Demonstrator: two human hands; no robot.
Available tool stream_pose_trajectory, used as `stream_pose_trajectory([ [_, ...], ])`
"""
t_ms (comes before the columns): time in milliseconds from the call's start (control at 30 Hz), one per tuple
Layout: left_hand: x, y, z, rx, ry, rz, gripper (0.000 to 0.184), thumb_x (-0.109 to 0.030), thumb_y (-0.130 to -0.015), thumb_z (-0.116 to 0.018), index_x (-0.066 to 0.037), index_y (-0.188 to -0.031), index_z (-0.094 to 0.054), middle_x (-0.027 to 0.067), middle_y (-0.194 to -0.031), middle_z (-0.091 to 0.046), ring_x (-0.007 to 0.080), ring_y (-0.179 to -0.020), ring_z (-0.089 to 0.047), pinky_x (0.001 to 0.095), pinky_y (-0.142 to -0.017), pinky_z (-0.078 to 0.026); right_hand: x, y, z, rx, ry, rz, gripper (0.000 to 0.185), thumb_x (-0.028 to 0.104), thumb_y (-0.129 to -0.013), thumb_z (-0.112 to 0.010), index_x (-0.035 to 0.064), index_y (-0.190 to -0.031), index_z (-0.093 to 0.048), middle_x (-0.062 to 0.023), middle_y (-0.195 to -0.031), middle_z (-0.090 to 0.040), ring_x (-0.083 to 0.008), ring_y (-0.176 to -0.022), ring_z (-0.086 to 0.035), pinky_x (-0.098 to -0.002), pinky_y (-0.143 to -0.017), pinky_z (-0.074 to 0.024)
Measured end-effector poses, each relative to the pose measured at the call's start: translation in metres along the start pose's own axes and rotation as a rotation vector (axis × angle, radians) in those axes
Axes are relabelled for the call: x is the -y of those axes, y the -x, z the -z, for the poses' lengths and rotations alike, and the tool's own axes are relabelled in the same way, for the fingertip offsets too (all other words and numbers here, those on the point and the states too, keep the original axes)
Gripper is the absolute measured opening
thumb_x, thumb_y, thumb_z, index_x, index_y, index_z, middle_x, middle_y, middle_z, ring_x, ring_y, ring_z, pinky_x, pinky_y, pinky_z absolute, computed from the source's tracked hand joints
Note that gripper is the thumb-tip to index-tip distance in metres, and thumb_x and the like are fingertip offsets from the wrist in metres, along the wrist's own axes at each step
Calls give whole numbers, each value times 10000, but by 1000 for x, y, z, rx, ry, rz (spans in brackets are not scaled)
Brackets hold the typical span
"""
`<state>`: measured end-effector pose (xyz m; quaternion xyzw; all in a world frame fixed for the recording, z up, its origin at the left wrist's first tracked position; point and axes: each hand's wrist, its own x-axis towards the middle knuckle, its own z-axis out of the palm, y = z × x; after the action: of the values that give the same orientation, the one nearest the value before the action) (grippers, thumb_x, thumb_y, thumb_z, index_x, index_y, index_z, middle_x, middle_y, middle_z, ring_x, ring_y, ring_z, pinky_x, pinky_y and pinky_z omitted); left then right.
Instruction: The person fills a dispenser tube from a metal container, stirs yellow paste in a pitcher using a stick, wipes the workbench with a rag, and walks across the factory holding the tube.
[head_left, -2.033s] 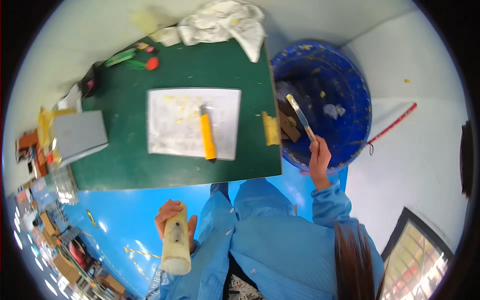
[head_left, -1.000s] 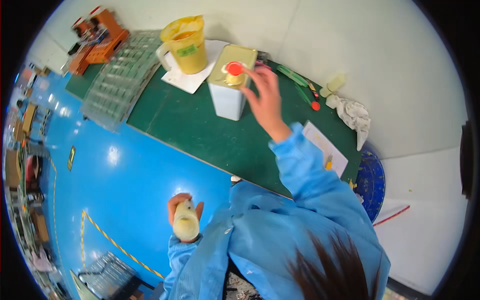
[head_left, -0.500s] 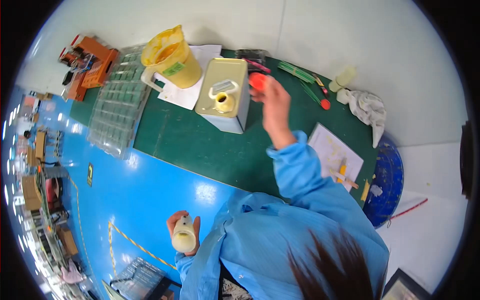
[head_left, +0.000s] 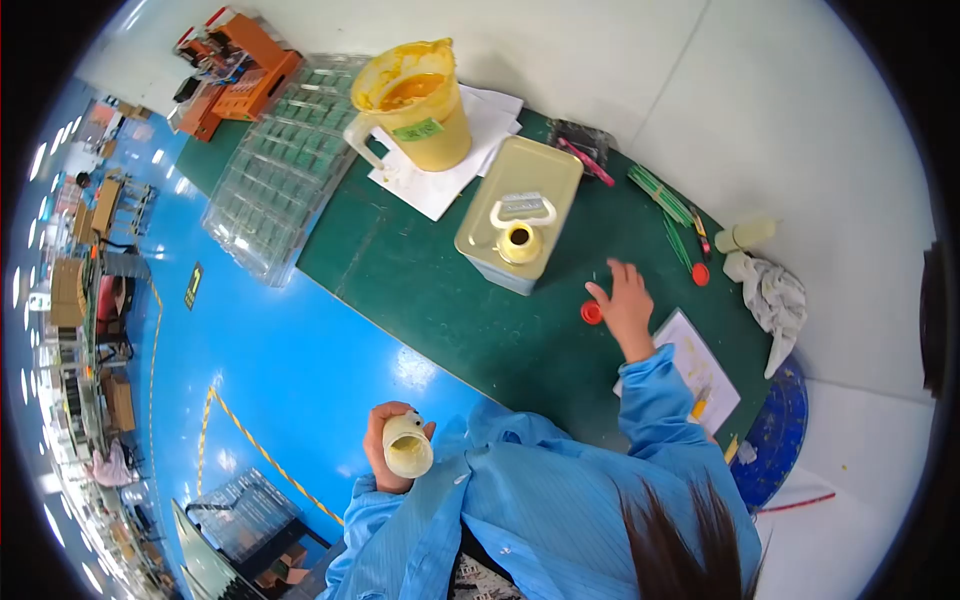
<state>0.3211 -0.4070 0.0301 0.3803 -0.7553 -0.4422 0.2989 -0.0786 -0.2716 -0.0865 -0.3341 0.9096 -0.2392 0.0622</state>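
Our left hand wraps its fingers around an open pot beyond the front edge of the worktop, while our right hand, fingers apart, hangs beside a red cap; the tin, its spout open, stands right of the jug, near the back edge

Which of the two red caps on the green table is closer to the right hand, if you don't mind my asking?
The red cap by the thumb of the right hand; the other cap lies beside the thin green sticks.
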Motion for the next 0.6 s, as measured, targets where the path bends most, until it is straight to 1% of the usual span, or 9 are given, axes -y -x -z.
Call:
stream_pose_trajectory([
  [100, -8, 3, 1, -15, -31, 76, 467, -37, -695, -890, -55, -1044, -580, 77, -905, -664, 161, -812, -645, 303, -714, -533, 38, -73, 45, 140, -636, 163, 1005, 173, -690, -878, 151, -1538, -339, -90, -1483, -458, -275, -1368, -452, -445, -1100, -401],
  [167, -12, 5, 3, -12, -39, 120, 454, -37, -700, -882, -56, -1038, -579, 80, -902, -674, 165, -815, -657, 308, -713, -540, 60, -127, 75, 390, -709, 356, 1134, 105, -661, -876, 174, -1590, -230, -67, -1605, -324, -231, -1463, -327, -435, -1177, -299],
  [233, -12, 10, 3, -17, -55, 149, 451, -39, -702, -880, -56, -1035, -575, 75, -905, -680, 159, -815, -658, 306, -715, -539, 80, -170, 89, 751, -963, 494, 1190, -28, -616, -852, 155, -1597, -204, -45, -1623, -296, -178, -1477, -270, -376, -1196, -267],
  [300, -8, 16, 5, -19, -83, 164, 459, -44, -702, -882, -56, -1036, -568, 60, -914, -682, 143, -812, -649, 295, -718, -531, 89, -198, 85, 907, -890, 630, 1208, -104, -576, -841, 133, -1591, -232, -29, -1593, -344, -138, -1432, -307, -339, -1170, -307],
  [367, 7, 27, 6, -50, -149, 167, 433, -52, -707, -876, -52, -1017, -574, 74, -894, -691, 148, -813, -664, 300, -712, -535, 83, -209, 81, 1067, -812, 358, 1229, -119, -548, -853, 125, -1588, -246, -21, -1563, -384, -126, -1396, -341, -335, -1151, -332],
  [433, 17, 34, 6, -79, -220, 174, 409, -56, -710, -870, -51, -998, -581, 86, -875, -696, 154, -809, -676, 304, -703, -537, 82, -207, 79, 1092, -814, 257, 1249, -126, -523, -865, 120, -1586, -256, -12, -1537, -418, -122, -1367, -371, -333, -1136, -353],
  [500, 24, 32, 4, -106, -302, 178, 386, -56, -711, -865, -52, -980, -588, 97, -858, -697, 162, -800, -683, 309, -692, -537, 80, -190, 77, 995, -918, 336, 1268, -126, -503, -877, 118, -1585, -261, -1, -1514, -444, -126, -1344, -398, -334, -1124, -369],
  [533, 28, 29, 0, -136, -260, 231, 442, -128, -631, -860, -86, -993, -609, 153, -900, -664, 382, -841, -626, 443, -727, -490, 85, -179, 80, 924, -890, 372, 1287, -107, -495, -894, 114, -1586, -249, -4, -1531, -423, -128, -1363, -385, -337, -1136, -354],
  [600, 28, 19, -2, -136, -259, 193, 442, -141, -632, -854, -85, -997, -610, 155, -903, -666, 386, -854, -627, 450, -738, -485, 98, -153, 90, 833, -870, 436, 1304, -78, -492, -911, 110, -1590, -232, -8, -1541, -411, -136, -1379, -379, -338, -1147, -341],
])
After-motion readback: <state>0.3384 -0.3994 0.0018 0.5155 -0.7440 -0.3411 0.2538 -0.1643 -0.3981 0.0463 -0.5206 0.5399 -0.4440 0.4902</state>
